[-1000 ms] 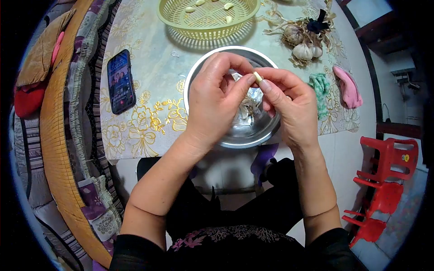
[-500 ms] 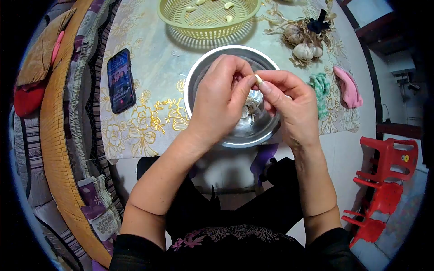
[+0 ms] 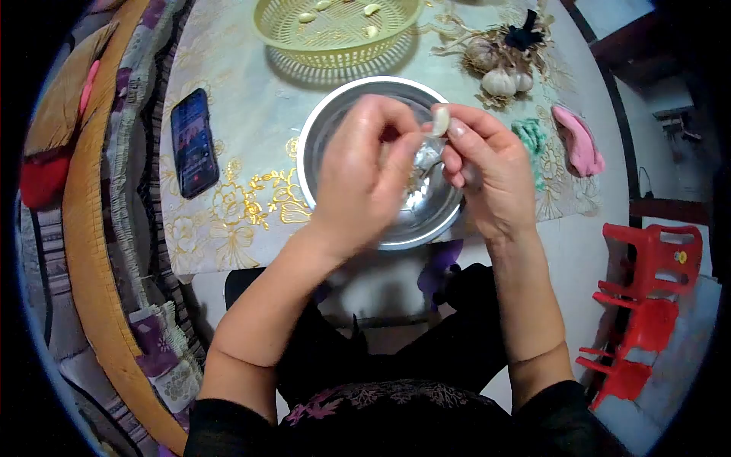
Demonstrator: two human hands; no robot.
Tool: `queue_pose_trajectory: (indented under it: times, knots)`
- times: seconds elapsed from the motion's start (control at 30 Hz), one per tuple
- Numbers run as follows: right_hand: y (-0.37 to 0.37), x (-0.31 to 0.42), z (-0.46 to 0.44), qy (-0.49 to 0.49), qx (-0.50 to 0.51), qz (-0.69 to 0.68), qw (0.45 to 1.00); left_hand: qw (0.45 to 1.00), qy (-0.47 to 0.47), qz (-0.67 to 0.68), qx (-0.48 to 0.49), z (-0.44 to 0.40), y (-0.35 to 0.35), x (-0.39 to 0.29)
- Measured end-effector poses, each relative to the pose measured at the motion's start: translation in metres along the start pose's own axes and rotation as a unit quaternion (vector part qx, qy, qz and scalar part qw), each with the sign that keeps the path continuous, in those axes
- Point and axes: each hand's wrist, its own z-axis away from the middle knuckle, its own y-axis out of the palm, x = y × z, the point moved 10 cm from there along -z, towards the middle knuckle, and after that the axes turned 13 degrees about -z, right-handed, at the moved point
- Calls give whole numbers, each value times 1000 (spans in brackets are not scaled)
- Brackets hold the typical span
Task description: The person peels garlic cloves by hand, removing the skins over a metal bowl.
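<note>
Between the thumb and forefinger of my right hand (image 3: 499, 171) is a pale garlic clove (image 3: 441, 122), held above a steel bowl (image 3: 306, 145). My left hand (image 3: 362, 167) is just left of the clove, blurred by motion. Its fingers are curled and pinched together, and I cannot make out what is between them. Inside the bowl, partly hidden by my hands, lie shiny scraps that look like garlic skin. Beyond it stands a yellow-green plastic basket (image 3: 343, 55) with several peeled cloves (image 3: 371, 9) in it.
Garlic bulbs (image 3: 499, 82) tied with a black strip lie at the back right. A green mesh cloth (image 3: 529, 141) and a pink cloth (image 3: 577, 141) are near the right edge. A phone (image 3: 195, 145) lies on the left of the tablecloth. Red plastic chairs (image 3: 653, 259) stand at right.
My left hand has drawn slightly away from my right, and more of the clove shows now. The whole view has shifted a little.
</note>
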Motion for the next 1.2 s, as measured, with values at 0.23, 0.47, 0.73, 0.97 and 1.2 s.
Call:
queue_pose_trajectory:
  times: [0.23,0.47,0.73,0.97,1.2]
  knots:
    - [12,-7,2,34,23,3,999,994,-63,89,11,0,4,11]
    - [7,-1,0,-11,9,-7,1000,995,-12,95,19,2,9,5]
    - [9,10,0,-79,21,89,993,998,-6,53,-16,-1,1,5]
    - [17,11,5,-96,32,154,983,997,-48,49,-41,-2,-6,9]
    - [18,12,7,-90,26,182,979,996,-63,65,-1,-1,-4,10]
